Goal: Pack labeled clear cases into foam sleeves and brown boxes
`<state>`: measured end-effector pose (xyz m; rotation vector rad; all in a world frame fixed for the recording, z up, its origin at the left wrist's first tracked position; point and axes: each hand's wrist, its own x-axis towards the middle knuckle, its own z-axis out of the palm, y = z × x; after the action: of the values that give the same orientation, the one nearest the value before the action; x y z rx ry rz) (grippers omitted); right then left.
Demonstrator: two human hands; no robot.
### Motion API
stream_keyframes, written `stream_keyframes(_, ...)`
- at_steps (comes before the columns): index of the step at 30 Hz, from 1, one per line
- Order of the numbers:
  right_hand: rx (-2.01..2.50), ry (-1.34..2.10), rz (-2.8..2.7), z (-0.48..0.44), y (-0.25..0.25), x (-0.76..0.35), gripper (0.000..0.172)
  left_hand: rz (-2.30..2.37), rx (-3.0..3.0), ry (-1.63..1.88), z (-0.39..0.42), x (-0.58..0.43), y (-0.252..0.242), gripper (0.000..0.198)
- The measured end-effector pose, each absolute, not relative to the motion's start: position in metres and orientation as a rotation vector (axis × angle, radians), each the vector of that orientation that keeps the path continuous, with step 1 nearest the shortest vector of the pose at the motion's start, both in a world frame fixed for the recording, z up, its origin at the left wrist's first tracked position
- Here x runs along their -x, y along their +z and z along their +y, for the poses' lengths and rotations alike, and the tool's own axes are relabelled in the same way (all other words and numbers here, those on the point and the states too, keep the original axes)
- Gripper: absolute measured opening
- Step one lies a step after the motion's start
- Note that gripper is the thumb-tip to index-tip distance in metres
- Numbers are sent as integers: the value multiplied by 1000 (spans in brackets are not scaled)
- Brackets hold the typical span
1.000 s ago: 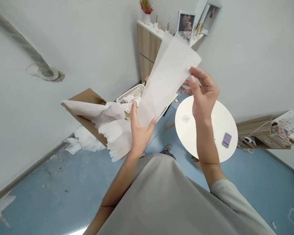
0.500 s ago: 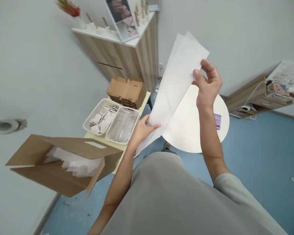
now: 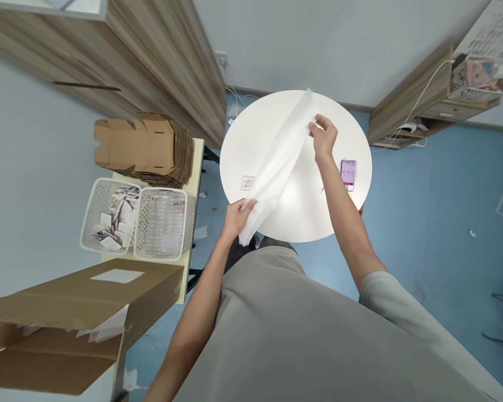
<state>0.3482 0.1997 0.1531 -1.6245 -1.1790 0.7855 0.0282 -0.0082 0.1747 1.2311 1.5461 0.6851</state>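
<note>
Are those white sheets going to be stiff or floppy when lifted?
The white sheets look floppy, bending and creasing between left hand and right hand. Their thin edges suggest they're light and may tear. Uneven ends hint at layers that could slide.

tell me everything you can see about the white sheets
The white sheets look thin, paper or plastic, I can't tell which. They form a long, narrow, creased strip, layered at its lower end, slanting up to the right over the round table. The left hand grips near that end; the right hand pinches the edge near the top.
</note>
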Motion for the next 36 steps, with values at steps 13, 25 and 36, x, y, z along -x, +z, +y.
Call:
stream_keyframes(13, 2151, 909, -1417, 181, 63, -279, 74, 1559, -952, 472, 55, -70, 64, 30)
stream_keyframes(25, 2173, 1410, -1166, 62, 43, -207, 34, 1395, -680, 451, 49, -76, 45, 42)
stream_keyframes(36, 1917, 1398, -1066, 30, 24, -223, 35, 1369, -573, 544, 28, -76, 23, 52)
